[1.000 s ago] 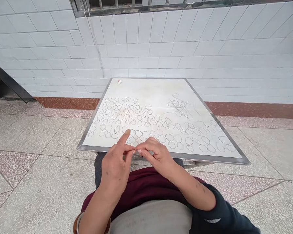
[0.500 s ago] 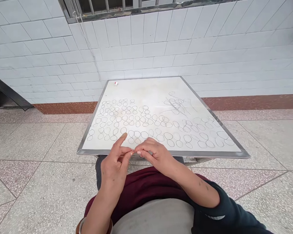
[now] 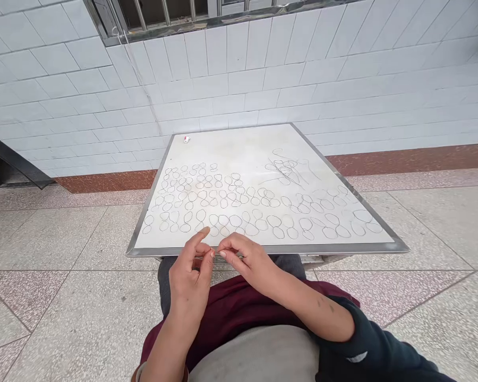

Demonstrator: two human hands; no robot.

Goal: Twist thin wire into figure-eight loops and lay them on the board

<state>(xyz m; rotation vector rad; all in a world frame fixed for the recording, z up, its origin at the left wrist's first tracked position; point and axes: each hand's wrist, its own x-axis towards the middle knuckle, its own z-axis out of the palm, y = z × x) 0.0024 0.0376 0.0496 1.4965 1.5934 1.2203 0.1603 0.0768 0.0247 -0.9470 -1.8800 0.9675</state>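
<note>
My left hand pinches thumb and finger over the table's front edge, its index finger raised. Close beside it, my right hand also pinches at the fingertips. Whatever lies between the fingertips is too small to make out. On the white table, thin dark wire-like rings, many paired like figure eights, lie in rows, such as a pair near the front edge. A loose tangle of thin strands lies toward the right rear of the tabletop.
A small red and white object sits at the table's rear left corner. Behind stands a white tiled wall with a barred window above. The table has a grey metal rim. Speckled tiles cover the floor.
My hands remain pinched near each other, with slightly more space between their fingertips. The whole view has shifted and tilted a little.
</note>
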